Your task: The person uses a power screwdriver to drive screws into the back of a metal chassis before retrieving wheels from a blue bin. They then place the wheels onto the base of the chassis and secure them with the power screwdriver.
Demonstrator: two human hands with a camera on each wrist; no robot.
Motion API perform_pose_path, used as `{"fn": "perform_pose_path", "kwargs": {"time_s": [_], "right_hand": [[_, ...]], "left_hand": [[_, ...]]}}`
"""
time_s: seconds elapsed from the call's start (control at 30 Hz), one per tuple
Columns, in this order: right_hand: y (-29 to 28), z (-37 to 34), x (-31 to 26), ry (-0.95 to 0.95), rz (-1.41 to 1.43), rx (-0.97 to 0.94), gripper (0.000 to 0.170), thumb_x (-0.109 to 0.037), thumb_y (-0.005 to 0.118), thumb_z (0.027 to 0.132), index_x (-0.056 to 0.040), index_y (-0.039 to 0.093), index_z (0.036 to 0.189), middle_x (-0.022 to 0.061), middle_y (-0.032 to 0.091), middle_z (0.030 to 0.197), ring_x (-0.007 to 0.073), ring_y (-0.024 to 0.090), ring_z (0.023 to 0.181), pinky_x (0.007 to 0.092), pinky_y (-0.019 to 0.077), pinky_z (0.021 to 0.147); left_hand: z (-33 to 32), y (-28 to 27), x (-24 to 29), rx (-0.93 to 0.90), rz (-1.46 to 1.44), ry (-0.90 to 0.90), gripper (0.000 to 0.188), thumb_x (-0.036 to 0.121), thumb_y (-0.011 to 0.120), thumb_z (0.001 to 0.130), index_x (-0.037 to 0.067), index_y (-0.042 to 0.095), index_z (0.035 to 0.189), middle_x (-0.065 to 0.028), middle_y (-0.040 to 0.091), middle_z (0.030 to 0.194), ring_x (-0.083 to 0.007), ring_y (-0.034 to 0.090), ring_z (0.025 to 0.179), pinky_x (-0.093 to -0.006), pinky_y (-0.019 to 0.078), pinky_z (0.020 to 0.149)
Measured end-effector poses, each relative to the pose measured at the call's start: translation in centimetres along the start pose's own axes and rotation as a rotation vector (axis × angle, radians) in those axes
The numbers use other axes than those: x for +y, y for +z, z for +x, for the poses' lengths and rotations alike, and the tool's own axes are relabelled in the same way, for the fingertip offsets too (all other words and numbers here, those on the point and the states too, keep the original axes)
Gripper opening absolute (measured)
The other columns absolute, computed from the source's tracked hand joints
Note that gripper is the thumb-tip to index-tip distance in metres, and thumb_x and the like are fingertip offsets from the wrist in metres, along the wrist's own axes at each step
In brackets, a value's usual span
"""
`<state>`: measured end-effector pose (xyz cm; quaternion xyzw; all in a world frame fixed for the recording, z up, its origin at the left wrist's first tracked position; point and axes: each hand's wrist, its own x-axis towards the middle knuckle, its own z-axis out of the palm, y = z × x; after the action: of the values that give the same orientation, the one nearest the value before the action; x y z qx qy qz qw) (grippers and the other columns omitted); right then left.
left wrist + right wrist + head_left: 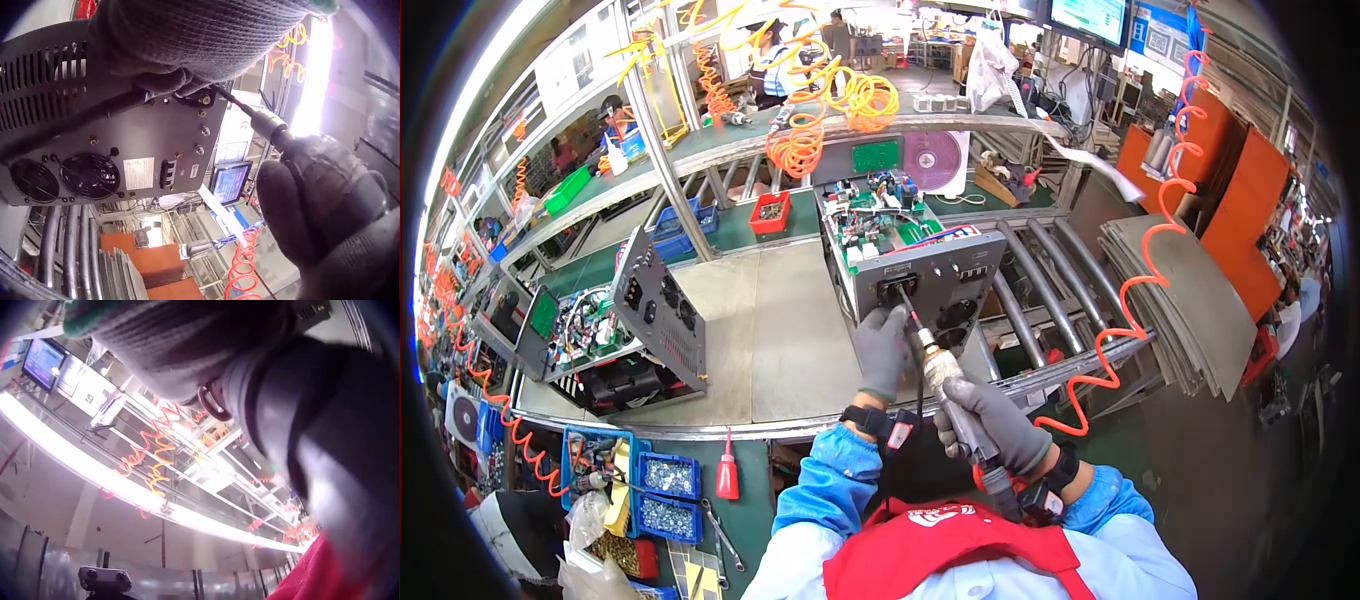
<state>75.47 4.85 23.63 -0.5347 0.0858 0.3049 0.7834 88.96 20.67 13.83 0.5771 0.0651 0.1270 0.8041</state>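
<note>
In the head view a grey metal unit [920, 280] with exposed circuit boards stands on the bench. The gloved left hand [882, 352] is at its panel, beside a black cable; in the left wrist view the left hand [200, 44] has its fingers curled round the cable end [134, 100] at the panel [131, 140]. The gloved right hand [1000, 425] grips a power screwdriver [965, 415], its bit pointing up at the panel near the left fingertips. In the right wrist view, the right hand [169, 344] wraps round the tool body [262, 406].
A second open unit [615, 330] stands at the left of the bench. Blue bins of hardware [668, 515], a red bottle [728, 472] and wrenches [722, 535] lie at the lower left. Metal rollers [1040, 290] and a coiled red hose [1145, 290] are at the right.
</note>
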Motion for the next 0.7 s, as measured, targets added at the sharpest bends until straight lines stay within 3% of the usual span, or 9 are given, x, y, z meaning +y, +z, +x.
{"fn": "perform_pose_path", "kwargs": {"time_s": [0.2, 0.33, 0.47, 0.5, 0.53, 0.57, 0.63, 0.67, 0.7], "right_hand": [[1.3, 0.0, 0.3, -0.046, -0.055, 0.050, 0.037, -0.042, 0.054, 0.101, -0.0079, 0.056, 0.114, 0.0069, 0.065, 0.083, 0.0151, 0.066, 0.065, 0.0279, 0.0561, 0.053], [1.3, -0.2, 0.4, -0.045, -0.024, 0.018, 0.040, -0.042, 0.057, 0.100, -0.0027, 0.061, 0.103, 0.0075, 0.065, 0.081, 0.0167, 0.066, 0.063, 0.0284, 0.0566, 0.052], [0.4, -1.3, 1.1, -0.089, -0.100, -0.070, 0.035, -0.037, 0.060, 0.099, -0.0027, 0.059, 0.106, 0.0072, 0.064, 0.081, 0.0163, 0.065, 0.064, 0.0295, 0.0563, 0.055], [0.3, -1.4, 1.6, -0.125, -0.075, -0.076, 0.048, -0.024, 0.061, 0.098, -0.0088, 0.041, 0.138, 0.0062, 0.061, 0.077, 0.0147, 0.062, 0.057, 0.0311, 0.0534, 0.047], [-0.3, -1.9, 2.2, -0.145, -0.119, -0.118, 0.049, -0.024, 0.062, 0.097, -0.0089, 0.041, 0.138, 0.0051, 0.059, 0.077, 0.0137, 0.060, 0.057, 0.0298, 0.0522, 0.048], [-1.1, -2.2, 2.9, -0.099, -0.133, -0.139, 0.051, -0.025, 0.064, 0.095, -0.0090, 0.041, 0.138, 0.0046, 0.058, 0.078, 0.0133, 0.059, 0.058, 0.0294, 0.0521, 0.049], [-2.3, -3.0, 4.2, -0.011, -0.172, -0.160, 0.055, -0.026, 0.067, 0.093, -0.0092, 0.041, 0.139, 0.0039, 0.058, 0.080, 0.0126, 0.058, 0.059, 0.0286, 0.0519, 0.051], [-2.6, -3.6, 4.6, 0.029, -0.199, -0.159, 0.056, -0.026, 0.068, 0.092, -0.0093, 0.041, 0.139, 0.0037, 0.057, 0.081, 0.0124, 0.058, 0.060, 0.0283, 0.0518, 0.052], [-2.9, -4.1, 5.1, 0.072, -0.228, -0.159, 0.058, -0.026, 0.069, 0.091, -0.0094, 0.041, 0.139, 0.0035, 0.057, 0.082, 0.0121, 0.058, 0.061, 0.0279, 0.0518, 0.053]], "left_hand": [[-0.9, 0.0, 2.6, -0.049, 0.033, -0.054, 0.021, 0.019, 0.066, 0.093, 0.006, 0.062, 0.076, 0.0027, 0.055, 0.064, -0.0051, 0.045, 0.049, -0.0244, 0.0326, 0.043], [0.2, -0.5, 0.9, -0.114, -0.055, -0.109, 0.018, 0.020, 0.065, 0.095, 0.006, 0.064, 0.084, 0.0026, 0.055, 0.065, -0.0060, 0.047, 0.049, -0.0241, 0.0338, 0.041], [-1.6, -1.9, -0.2, -0.147, 0.084, 0.148, 0.016, 0.021, 0.060, 0.096, 0.006, 0.063, 0.090, 0.0022, 0.055, 0.070, -0.0061, 0.047, 0.051, -0.0220, 0.0325, 0.041], [-3.8, -2.9, 2.2, -0.172, 0.016, -0.135, 0.017, 0.022, 0.060, 0.096, 0.005, 0.064, 0.093, 0.0008, 0.056, 0.073, -0.0070, 0.052, 0.058, -0.0213, 0.0381, 0.047], [-4.7, -4.6, 2.3, -0.252, -0.067, -0.287, 0.019, 0.024, 0.058, 0.096, 0.006, 0.064, 0.096, 0.0009, 0.056, 0.073, -0.0086, 0.054, 0.061, -0.0213, 0.0423, 0.053], [-3.6, -7.3, -1.8, -0.387, -0.361, -0.369, 0.021, 0.012, 0.058, 0.096, 0.001, 0.064, 0.113, -0.0047, 0.067, 0.084, -0.0122, 0.062, 0.068, -0.0220, 0.0482, 0.058], [-5.8, -9.3, -0.8, -0.600, 0.448, 0.280, 0.022, 0.005, 0.060, 0.096, -0.004, 0.061, 0.116, -0.0088, 0.070, 0.096, -0.0172, 0.068, 0.085, -0.0261, 0.0541, 0.069], [-6.2, -10.2, 0.2, -0.662, 0.854, 0.437, 0.023, 0.004, 0.061, 0.097, -0.006, 0.059, 0.117, -0.0103, 0.070, 0.100, -0.0186, 0.068, 0.090, -0.0269, 0.0551, 0.072], [-7.1, -10.3, 0.3, -0.582, 0.764, 0.426, 0.023, 0.008, 0.062, 0.097, -0.006, 0.061, 0.115, -0.0099, 0.071, 0.099, -0.0162, 0.067, 0.085, -0.0257, 0.0542, 0.070]]}}
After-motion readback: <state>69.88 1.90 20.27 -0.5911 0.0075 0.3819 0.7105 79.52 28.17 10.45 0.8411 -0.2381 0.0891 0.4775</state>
